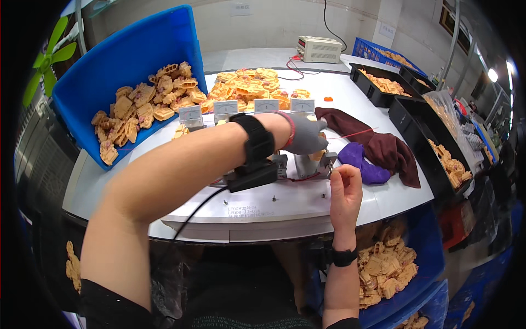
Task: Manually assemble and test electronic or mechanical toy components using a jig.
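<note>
My left hand, in a grey glove with bare fingertips, reaches across to the right side of the bench fixture. Its fingers bend down over a tan plastic part, which they partly hide. Just below, my bare right hand has thumb and forefinger pinched together at a small metal clamp block. Whatever sits between those fingertips is too small to make out. Several small panel meters stand in a row behind the fixture. My left forearm covers much of the fixture's left half.
A blue bin of tan parts leans at left; a pile of parts lies behind the meters. Purple cloth and maroon cloth lie at right, beside black trays. A power supply stands at the back.
</note>
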`<state>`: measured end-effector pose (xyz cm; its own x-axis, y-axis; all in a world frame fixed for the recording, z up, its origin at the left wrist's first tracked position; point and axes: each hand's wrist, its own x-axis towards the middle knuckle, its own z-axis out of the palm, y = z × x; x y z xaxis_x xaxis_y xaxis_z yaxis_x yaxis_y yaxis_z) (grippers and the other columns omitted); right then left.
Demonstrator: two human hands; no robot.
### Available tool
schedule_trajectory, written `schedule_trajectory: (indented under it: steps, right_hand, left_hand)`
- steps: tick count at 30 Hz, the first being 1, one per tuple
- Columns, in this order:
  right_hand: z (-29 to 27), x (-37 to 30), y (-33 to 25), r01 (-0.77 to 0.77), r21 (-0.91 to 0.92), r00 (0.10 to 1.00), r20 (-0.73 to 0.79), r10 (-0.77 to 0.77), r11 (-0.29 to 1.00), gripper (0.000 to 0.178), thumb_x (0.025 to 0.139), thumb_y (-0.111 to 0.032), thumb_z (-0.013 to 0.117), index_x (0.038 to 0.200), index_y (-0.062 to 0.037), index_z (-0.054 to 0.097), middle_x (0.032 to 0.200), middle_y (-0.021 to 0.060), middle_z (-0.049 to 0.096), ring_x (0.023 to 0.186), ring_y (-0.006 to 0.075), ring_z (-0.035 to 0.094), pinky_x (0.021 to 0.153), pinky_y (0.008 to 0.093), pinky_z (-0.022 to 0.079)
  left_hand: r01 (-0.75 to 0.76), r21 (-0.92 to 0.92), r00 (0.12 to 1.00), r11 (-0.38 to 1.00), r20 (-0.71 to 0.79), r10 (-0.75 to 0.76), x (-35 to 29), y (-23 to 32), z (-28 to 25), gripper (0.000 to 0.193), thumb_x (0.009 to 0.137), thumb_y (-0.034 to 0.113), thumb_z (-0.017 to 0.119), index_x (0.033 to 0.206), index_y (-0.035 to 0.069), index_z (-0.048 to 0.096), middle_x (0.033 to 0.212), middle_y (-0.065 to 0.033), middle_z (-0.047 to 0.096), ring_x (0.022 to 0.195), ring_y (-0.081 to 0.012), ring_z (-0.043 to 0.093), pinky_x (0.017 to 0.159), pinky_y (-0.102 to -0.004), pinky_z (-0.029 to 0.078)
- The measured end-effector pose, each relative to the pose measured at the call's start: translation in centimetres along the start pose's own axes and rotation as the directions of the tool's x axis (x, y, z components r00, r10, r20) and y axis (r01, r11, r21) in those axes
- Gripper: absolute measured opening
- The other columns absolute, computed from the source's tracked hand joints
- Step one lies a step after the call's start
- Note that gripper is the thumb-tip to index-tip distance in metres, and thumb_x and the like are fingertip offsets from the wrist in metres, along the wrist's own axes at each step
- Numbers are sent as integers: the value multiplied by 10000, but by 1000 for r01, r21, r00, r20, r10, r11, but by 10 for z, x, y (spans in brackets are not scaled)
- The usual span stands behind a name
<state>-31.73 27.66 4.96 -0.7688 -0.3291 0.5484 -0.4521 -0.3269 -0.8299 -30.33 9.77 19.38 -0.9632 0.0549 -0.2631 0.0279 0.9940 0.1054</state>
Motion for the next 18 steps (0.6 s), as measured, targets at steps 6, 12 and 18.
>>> schedule_trajectory:
  steps: [6,12,18]
  right_hand:
    - [-8,-1,-1,-7,-85,999,-36,4,996,184,986,-212,640,1023,-52,559,864,-27,541,733,40,472,637,190,413]
    - [-9,-1,3,-8,-49,1000,0,8,999,163,1001,-198,617,1062,-59,559,887,-46,524,771,34,456,681,181,392]
    - [-2,-2,-2,-53,-79,999,-8,53,995,167,1026,-225,563,1123,-89,573,935,-49,539,816,45,482,737,195,406]
  left_hand:
    - [-46,30,907,998,-419,54,-69,-4,-3,389,961,240,540,1302,53,563,1200,-181,632,1022,-359,624,909,-437,500]
    - [-229,326,862,917,-370,347,-41,7,24,409,847,173,637,1215,0,593,1296,-129,579,1220,-318,533,934,-433,493]
    - [-188,251,974,950,-74,212,-10,11,23,381,901,290,581,1147,5,641,1088,-152,676,1047,-324,630,901,-414,508]
